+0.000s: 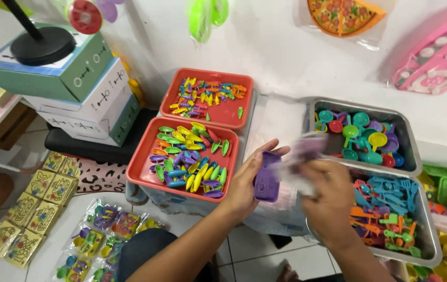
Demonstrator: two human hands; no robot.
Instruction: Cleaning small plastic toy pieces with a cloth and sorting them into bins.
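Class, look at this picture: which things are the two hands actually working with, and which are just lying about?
In hand:
left hand holding the purple plastic piece
right hand, blurred, at a pale purple item

Lying about:
red trays of small coloured pieces
metal trays of toy utensils
stacked boxes
packed bags on the floor
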